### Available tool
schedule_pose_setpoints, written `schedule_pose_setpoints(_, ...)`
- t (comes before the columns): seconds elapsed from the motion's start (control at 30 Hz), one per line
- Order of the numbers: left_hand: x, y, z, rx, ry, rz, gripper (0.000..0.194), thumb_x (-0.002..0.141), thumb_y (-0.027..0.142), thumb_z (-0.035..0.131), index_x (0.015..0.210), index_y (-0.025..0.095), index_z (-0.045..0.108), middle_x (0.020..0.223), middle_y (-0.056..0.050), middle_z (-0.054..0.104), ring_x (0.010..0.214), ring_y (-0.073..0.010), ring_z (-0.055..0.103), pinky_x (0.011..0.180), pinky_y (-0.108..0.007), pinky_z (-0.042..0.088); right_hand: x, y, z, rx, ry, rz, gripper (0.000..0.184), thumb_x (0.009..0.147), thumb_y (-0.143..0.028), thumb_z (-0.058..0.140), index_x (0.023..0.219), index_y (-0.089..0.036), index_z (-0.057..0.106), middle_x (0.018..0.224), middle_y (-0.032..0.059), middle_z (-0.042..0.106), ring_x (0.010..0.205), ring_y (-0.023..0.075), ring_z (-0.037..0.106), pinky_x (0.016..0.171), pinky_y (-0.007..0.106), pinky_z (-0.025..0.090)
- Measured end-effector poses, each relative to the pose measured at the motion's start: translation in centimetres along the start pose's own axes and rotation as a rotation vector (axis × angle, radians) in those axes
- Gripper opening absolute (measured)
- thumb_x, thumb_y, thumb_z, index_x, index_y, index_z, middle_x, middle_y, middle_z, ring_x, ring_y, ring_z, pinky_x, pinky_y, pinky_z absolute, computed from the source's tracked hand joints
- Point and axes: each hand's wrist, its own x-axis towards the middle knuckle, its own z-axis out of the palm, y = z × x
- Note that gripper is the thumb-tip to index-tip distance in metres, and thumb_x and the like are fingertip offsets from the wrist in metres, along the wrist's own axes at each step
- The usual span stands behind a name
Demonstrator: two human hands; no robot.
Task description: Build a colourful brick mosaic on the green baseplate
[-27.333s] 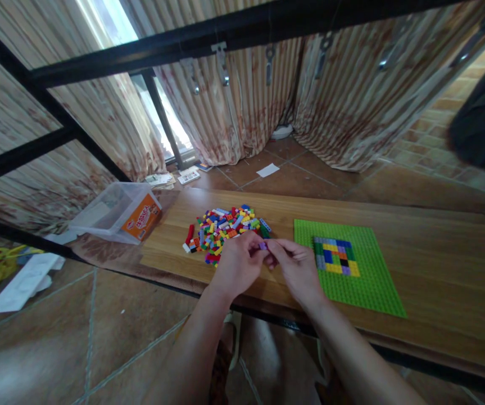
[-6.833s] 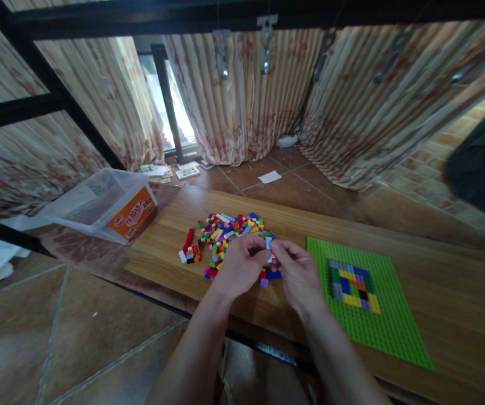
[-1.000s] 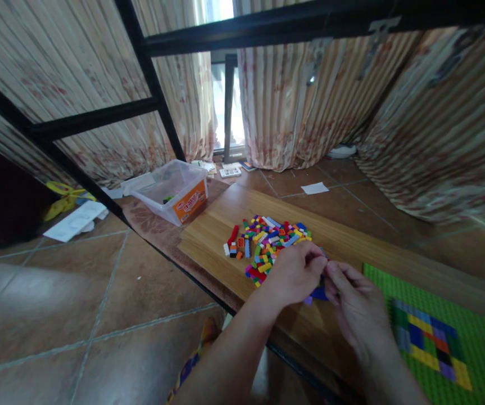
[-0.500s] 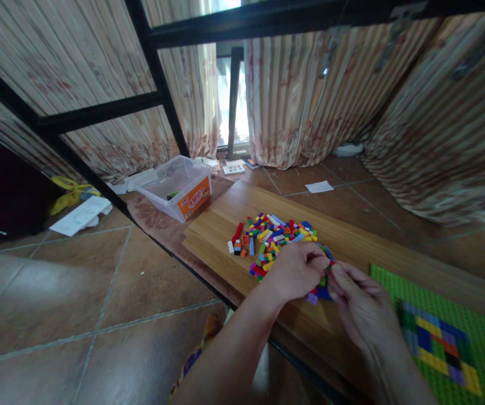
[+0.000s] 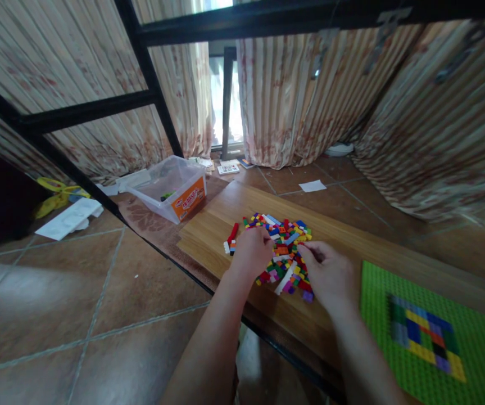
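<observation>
Loose toy building bricks of many colours [image 5: 286,270] lie heaped on the wooden board. Over the heap's left part is my left hand [image 5: 251,250], its fingers curled and pressed together; whatever they hold is hidden. At the heap's right side my right hand [image 5: 329,273] pinches a small red brick [image 5: 301,245] between thumb and forefinger. To the right of this hand lies a green studded baseplate [image 5: 379,343], with a roughly square patch of coloured bricks [image 5: 427,337] built on it. A long red brick [image 5: 232,232] rests left of the heap.
A clear plastic bin [image 5: 158,199] with an orange label stands beyond the board's [image 5: 234,197] far left end. Black metal bars [image 5: 94,118] cross the upper left and top. Papers [image 5: 69,218] lie on the tiled floor, and striped curtains [image 5: 284,101] hang behind.
My hands were together at the heap's right edge and are now apart. Both have moved left over the bricks, the left hand farther. The camera view has shifted slightly.
</observation>
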Motion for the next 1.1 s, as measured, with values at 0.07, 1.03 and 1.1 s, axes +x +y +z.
schedule_pose_setpoints(0.07, 0.0, 0.1, 0.2, 0.005, -0.016, 0.006, 0.017, 0.086, 0.019, 0.056, 0.080, 0.018, 0.072, 0.083, -0.007, 0.073, 0.081, -0.0215, 0.065, 0.077, -0.030, 0.046, 0.1, -0.1, 0.8, -0.079, 0.006, -0.087, 0.030, 0.084, -0.046, 0.057, 0.080, -0.020, 0.072, 0.079, 0.0068, 0.071, 0.072, 0.0210, 0.062, 0.068, 0.033, 0.043)
schedule_pose_setpoints(1.03, -1.2, -5.9, -3.7, 0.220, -0.096, -0.134, 0.026, 0.073, 0.010, 0.059, 0.093, 0.020, 0.073, 0.096, -0.010, 0.071, 0.090, -0.0247, 0.064, 0.076, -0.033, 0.048, -1.4, -1.4, -0.3, 0.003, 0.077, -0.267, 0.019, 0.088, -0.031, 0.056, 0.090, -0.021, 0.072, 0.105, 0.0079, 0.070, 0.096, 0.0214, 0.066, 0.083, 0.037, 0.053)
schedule_pose_setpoints(1.1, -1.2, -6.0, -3.6, 0.232, -0.094, -0.131, 0.026, 0.073, 0.009, 0.058, 0.092, 0.020, 0.072, 0.095, -0.009, 0.071, 0.090, -0.0243, 0.064, 0.075, -0.032, 0.048, -1.5, -1.2, -0.4, 0.031, 0.073, -0.261, 0.019, 0.089, -0.031, 0.056, 0.090, -0.021, 0.072, 0.103, 0.0080, 0.070, 0.096, 0.0219, 0.066, 0.082, 0.038, 0.053)
